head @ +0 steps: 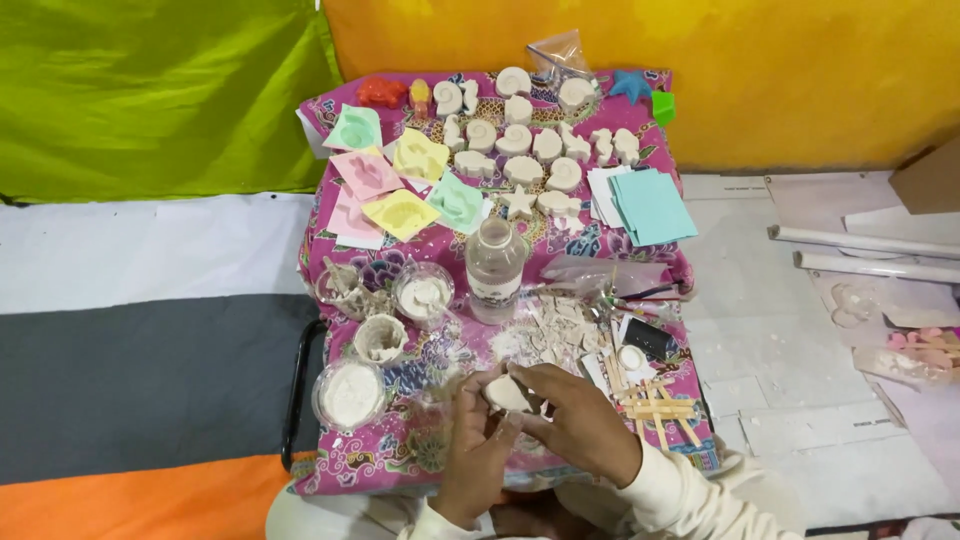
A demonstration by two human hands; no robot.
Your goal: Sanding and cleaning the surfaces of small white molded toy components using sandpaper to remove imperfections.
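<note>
Bright backdrop behind: green sheet (160, 90) on the left, yellow-orange sheet (640, 80) on the right, w/ a grey, white and orange striped mat (140, 380) on the floor. Low table under a pink patterned cloth (400, 440) sits in the middle, crowded w/ craft bits.

Near edge, both hands meet over the cloth. Left hand (478, 450) is cupped from below, fingers curled up around a small white cast (507, 393). Right hand (578, 415) comes over from the other side, thumb and fingers closed on the same cast (so it's pinched between both hands, just above the cloth, at front centre). Can't tell the cast's shape, mostly hidden by fingers.

Just left of the hands: a clear bowl of white powder (350, 393), a small crusted cup (380, 338), another cup w/ white mix (424, 292). A clear bottle (494, 268) stands upright behind the hands, mid-table. Broken white shards (560, 325) lie scattered between bottle and hands. Wooden sticks (655, 405) piled just right of the right hand.

Far end: rows of finished white figures (530, 140), pastel moulds (400, 185) to their left, a teal paper stack (652, 205) to their right. White tubes (860, 240) lie on the floor, well apart to the right.
</note>
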